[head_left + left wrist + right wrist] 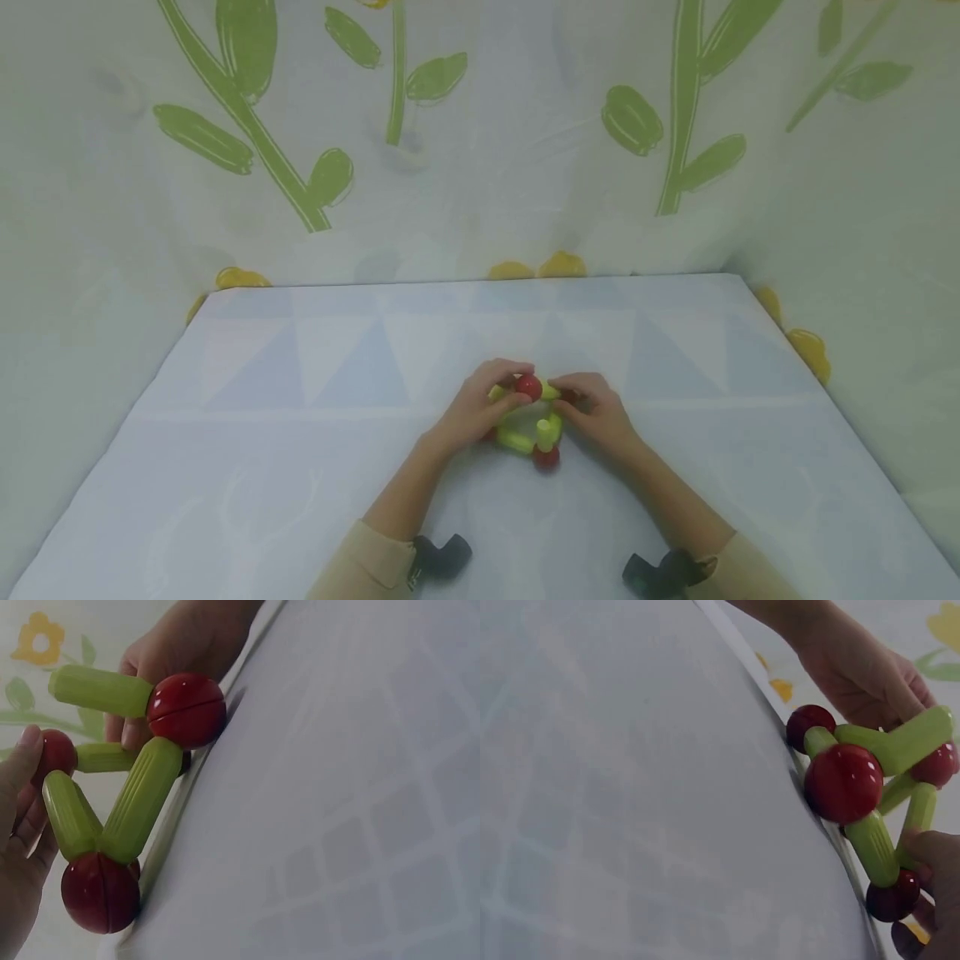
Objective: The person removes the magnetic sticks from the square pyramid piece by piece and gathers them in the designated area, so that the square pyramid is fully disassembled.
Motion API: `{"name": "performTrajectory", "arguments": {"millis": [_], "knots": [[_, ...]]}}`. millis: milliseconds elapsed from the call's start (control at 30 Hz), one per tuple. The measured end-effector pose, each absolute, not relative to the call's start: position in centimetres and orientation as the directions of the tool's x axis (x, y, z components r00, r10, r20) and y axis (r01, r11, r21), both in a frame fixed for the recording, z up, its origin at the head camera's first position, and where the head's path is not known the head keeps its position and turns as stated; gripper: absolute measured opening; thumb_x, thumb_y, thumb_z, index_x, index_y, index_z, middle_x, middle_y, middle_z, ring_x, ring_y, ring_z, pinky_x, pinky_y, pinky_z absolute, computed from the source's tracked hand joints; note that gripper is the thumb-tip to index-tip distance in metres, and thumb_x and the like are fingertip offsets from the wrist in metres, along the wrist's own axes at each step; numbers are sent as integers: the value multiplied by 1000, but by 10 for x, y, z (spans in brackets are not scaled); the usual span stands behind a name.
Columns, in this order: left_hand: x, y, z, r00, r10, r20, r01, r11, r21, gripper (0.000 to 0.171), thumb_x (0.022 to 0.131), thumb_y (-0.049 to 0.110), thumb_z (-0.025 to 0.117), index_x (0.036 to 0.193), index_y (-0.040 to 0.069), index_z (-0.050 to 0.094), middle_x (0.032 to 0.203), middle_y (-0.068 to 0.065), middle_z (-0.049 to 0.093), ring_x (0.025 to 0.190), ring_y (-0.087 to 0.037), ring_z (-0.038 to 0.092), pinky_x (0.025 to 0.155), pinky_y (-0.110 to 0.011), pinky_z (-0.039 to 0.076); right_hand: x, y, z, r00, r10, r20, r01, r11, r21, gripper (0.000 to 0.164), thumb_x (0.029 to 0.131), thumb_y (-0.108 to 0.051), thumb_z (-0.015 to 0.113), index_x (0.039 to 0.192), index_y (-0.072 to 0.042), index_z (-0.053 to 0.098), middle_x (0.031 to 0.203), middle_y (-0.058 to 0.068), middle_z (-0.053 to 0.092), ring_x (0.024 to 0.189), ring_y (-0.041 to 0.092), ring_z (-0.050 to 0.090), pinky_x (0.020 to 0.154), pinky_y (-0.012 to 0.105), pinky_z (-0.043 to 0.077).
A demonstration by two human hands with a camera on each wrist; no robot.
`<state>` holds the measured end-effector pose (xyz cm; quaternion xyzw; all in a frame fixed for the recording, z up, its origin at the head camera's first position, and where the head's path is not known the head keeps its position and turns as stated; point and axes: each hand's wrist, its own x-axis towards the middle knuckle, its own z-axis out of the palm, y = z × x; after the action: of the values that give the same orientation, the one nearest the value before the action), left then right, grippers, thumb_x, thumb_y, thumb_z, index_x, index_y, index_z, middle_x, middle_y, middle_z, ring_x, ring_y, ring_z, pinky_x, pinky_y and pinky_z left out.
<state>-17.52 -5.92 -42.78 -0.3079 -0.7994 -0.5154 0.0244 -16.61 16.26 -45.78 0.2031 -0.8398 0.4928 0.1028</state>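
Observation:
A frame of magnetic building toy pieces, with lime-green rods (pixel 516 441) and red balls (pixel 546 457) at the corners, stands on the table between both hands. My left hand (pixel 487 402) pinches a raised red ball (pixel 528 387) between thumb and fingers. At the frame's right corner my right hand (pixel 600 417) pinches another red ball (pixel 567 397), its thumb against the rod (pixel 919 810) joined there. The near ball carries a rod (pixel 543 433) sticking upward with a free end. In the right wrist view, a ball (pixel 810 726) sits low at the left corner, near my left hand (pixel 866 679).
A pale tabletop (pixel 300 475) with faint triangle patterns spreads around the hands. Behind it and at both sides hangs a white cloth (pixel 495 192) printed with green stems and yellow flowers. Dark wrist cameras (pixel 442 557) sit at both beige sleeves (pixel 367 562).

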Motion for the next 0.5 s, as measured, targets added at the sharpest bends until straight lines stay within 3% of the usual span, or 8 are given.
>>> {"name": "performTrajectory", "arguments": {"millis": [200, 500], "knots": [[-177, -58, -429, -781, 442, 442, 578, 243, 779, 42, 88, 7, 64, 129, 3, 54, 121, -9, 60, 112, -19, 56, 95, -33, 48, -165, 160, -451, -939, -226, 257, -338, 490, -804, 24, 79, -14, 76, 102, -13, 70, 92, -1, 66, 85, 14, 51, 73, 22, 46], [-181, -62, -437, -846, 445, 293, 397, 160, 904, 37, 90, 13, 64, 126, 8, 59, 122, -3, 62, 116, -16, 54, 100, -34, 43, -158, 155, -448, -964, -251, 94, -201, 446, -872, 20, 80, -22, 76, 92, -11, 66, 73, 0, 57, 66, 13, 50, 57, 21, 43]]}}
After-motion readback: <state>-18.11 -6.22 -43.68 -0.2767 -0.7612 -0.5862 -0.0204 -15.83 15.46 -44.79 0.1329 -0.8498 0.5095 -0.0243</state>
